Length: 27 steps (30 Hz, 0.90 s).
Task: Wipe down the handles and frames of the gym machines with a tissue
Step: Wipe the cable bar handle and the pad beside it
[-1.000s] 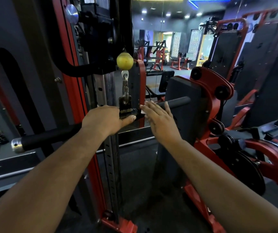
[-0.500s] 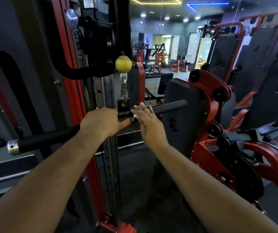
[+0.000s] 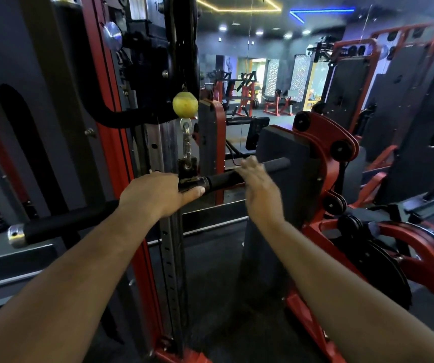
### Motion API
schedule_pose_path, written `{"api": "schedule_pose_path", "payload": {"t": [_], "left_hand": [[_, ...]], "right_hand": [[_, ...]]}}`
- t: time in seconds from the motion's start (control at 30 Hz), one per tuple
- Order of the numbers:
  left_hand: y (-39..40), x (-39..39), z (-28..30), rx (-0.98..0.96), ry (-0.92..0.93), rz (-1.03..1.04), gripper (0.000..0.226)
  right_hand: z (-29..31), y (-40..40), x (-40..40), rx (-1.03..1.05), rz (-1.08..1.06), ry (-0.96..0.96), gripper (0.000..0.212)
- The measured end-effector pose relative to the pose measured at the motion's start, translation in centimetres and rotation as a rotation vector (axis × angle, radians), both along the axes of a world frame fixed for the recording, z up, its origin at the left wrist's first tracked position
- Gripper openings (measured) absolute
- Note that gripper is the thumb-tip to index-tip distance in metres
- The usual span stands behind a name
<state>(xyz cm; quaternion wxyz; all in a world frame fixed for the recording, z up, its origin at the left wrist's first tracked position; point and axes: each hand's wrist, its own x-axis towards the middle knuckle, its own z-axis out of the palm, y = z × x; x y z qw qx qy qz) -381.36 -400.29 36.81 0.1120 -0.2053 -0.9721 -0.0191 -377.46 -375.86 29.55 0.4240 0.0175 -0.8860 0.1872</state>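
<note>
The left hand (image 3: 155, 193) has its grip wrapped round the black bar (image 3: 221, 177) just left of the metal swivel at its middle, thumb stretched along the underside. The right hand (image 3: 256, 183) lies over the bar's right half, blurred, its fingers bent over the top; whether that grip is closed on the bar or on a tissue cannot be told, and the tissue itself cannot be made out. The bar hangs level from a clip and chain (image 3: 186, 142) under a yellow ball (image 3: 185, 104). Its left end carries a silver cap (image 3: 16, 235). Behind stands the red upright frame (image 3: 113, 113) with its drilled steel post. To the right sits a red machine (image 3: 323, 142) with black rollers.
</note>
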Motion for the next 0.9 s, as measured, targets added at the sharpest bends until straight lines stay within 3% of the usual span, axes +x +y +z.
{"api": "schedule_pose_path", "payload": {"t": [0.17, 0.33, 0.43, 0.53, 0.73, 0.9], "left_hand": [[-0.1, 0.3, 0.1, -0.01, 0.025, 0.033, 0.074], [-0.4, 0.9, 0.2, 0.006, 0.005, 0.033, 0.067], [-0.5, 0.8, 0.3, 0.007, -0.003, 0.034, 0.067], [-0.3, 0.7, 0.3, 0.011, -0.025, 0.037, 0.067], [0.2, 0.8, 0.1, 0.056, -0.045, 0.033, 0.07], [-0.4, 0.2, 0.0, 0.015, 0.006, 0.057, 0.07]], "right_hand": [[-0.7, -3.4, 0.2, 0.136, 0.283, -0.004, 0.047], [-0.4, 2.4, -0.3, 0.459, 0.07, 0.029, 0.058], [0.6, 6.2, -0.4, 0.183, -0.14, -0.014, 0.055], [1.2, 6.6, -0.4, -0.073, -0.194, -0.026, 0.054], [0.1, -3.7, 0.6, -0.203, 0.08, 0.023, 0.046], [-0.3, -7.3, 2.1, -0.274, 0.388, 0.019, 0.045]]}}
